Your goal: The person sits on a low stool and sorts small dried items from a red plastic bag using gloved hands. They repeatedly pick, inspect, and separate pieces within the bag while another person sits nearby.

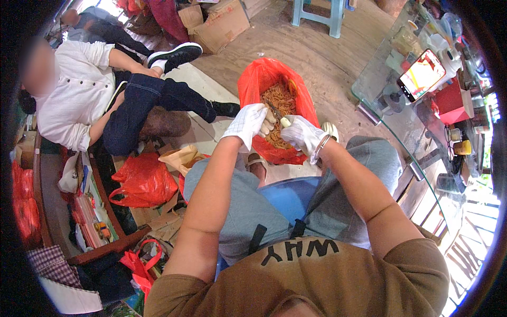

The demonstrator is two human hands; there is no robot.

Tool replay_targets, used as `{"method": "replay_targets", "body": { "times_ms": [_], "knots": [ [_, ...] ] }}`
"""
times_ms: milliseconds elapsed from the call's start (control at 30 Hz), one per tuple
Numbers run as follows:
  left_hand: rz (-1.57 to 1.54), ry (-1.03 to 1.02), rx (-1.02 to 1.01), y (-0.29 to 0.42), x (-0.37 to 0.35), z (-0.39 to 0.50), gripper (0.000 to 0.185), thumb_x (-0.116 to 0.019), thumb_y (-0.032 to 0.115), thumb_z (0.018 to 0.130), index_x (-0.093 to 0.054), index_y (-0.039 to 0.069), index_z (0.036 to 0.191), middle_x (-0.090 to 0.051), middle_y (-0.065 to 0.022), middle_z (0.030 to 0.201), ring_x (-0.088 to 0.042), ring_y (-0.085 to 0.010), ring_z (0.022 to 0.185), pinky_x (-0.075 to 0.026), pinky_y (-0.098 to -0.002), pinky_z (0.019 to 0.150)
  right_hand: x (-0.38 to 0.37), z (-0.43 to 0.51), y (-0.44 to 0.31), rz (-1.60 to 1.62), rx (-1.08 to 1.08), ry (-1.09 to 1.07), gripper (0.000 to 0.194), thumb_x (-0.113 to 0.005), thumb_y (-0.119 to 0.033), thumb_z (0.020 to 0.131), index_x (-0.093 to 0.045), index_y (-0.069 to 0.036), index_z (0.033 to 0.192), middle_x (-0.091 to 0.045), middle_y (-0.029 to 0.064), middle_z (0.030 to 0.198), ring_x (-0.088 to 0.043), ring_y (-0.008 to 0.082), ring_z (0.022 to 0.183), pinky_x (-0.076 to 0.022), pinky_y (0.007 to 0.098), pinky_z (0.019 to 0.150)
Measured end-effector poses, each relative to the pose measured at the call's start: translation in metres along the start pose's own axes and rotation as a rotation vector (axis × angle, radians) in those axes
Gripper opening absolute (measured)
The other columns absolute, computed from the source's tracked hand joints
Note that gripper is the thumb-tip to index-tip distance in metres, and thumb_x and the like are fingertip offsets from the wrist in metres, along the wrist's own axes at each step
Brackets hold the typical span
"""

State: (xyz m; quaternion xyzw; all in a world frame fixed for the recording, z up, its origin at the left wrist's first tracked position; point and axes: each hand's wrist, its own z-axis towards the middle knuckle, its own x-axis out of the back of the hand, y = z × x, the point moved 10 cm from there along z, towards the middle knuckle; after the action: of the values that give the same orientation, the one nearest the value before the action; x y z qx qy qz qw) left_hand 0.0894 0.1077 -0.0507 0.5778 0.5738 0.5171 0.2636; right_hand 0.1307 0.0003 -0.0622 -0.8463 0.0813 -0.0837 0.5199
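Both my hands wear white gloves and meet over an open red plastic bag (253,81) on the floor in front of me. It holds many thin, brown, dried stick-like pieces (281,99). My right hand (303,132) is closed around the pale handle of a small knife-like tool (284,121). Its dark, narrow blade points away from me, toward the left glove. My left hand (253,121) is beside the blade with curled fingers, the fingertips yellowish. Whether a piece is pinched in them is too small to tell. An orange curved object (292,85) lies in the bag.
To the left sits a person (79,91) with crossed legs. A red plastic bag (144,180) and a wooden drawer (51,190) are nearer me. At right stands a glass-topped table (380,75) with a lit phone (422,75) on a holder. Beyond are a cardboard box (222,25) and plastic stool (319,18).
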Motion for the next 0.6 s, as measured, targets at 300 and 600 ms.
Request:
{"method": "replay_targets", "body": {
  "times_ms": [300,600],
  "knots": [
    [-0.065,-0.002,0.007,-0.005,0.002,0.004,0.03,-0.038,0.024,0.097,-0.056,0.0,0.092,-0.064,-0.0118,0.074,-0.061,-0.0168,0.054,-0.052,-0.0274,0.05,0.003,0.004,0.0,-0.123,0.274,-0.08,0.009,-0.057,-0.013,0.077,-0.054,-0.005,0.076,-0.046,0.0077,0.077,-0.052,0.0196,0.068,-0.0456,0.0307,0.059],
    [0.039,-0.066,-0.092,0.018,-0.005,-0.002,0.034,-0.036,0.019,0.097,-0.058,-0.001,0.082,-0.064,-0.0133,0.068,-0.062,-0.0193,0.052,-0.052,-0.0305,0.051,-0.002,-0.009,-0.015,-0.415,0.472,-0.155,0.015,-0.062,-0.013,0.068,-0.06,-0.007,0.082,-0.05,0.0154,0.089,-0.053,0.0333,0.084,-0.0457,0.0371,0.07]
  ]
}}
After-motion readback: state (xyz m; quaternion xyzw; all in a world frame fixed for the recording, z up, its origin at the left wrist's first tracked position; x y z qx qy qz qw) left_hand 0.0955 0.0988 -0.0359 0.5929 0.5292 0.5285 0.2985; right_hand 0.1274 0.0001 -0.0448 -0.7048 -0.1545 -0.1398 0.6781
